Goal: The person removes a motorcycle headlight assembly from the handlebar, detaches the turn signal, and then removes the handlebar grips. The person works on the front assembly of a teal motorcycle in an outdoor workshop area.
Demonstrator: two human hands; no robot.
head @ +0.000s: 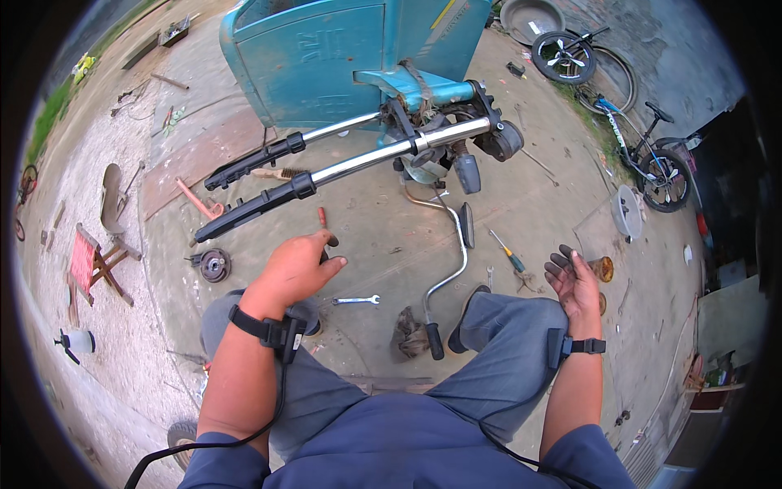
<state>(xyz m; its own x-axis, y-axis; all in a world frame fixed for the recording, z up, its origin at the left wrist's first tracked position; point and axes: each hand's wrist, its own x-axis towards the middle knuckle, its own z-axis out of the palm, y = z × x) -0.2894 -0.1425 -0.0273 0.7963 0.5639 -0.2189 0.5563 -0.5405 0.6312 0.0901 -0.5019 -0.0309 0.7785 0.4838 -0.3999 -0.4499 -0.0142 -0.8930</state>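
My left hand (pixel 302 266) hovers over the concrete in front of my left knee, thumb apart from its bent fingers, and nothing shows in it. A red handle (pixel 322 215) lies just beyond its fingertips. Palm up, my right hand (pixel 574 282) is above my right knee with blackened, empty fingers. Before me a front fork (pixel 360 160) with chrome tubes and black lower legs sticks out sideways from a blue vehicle body (pixel 305 61). The bent chrome handlebar (pixel 459 244) hangs below it, its black grip (pixel 434 342) between my feet.
On the ground lie a combination wrench (pixel 356 300), a screwdriver (pixel 508 252), a wire brush (pixel 278 174), a round brake hub (pixel 215 265) and a dirty rag (pixel 409 335). A folding stool (pixel 98 263) stands left; a bicycle (pixel 635 140) and a basin (pixel 627 212) are right.
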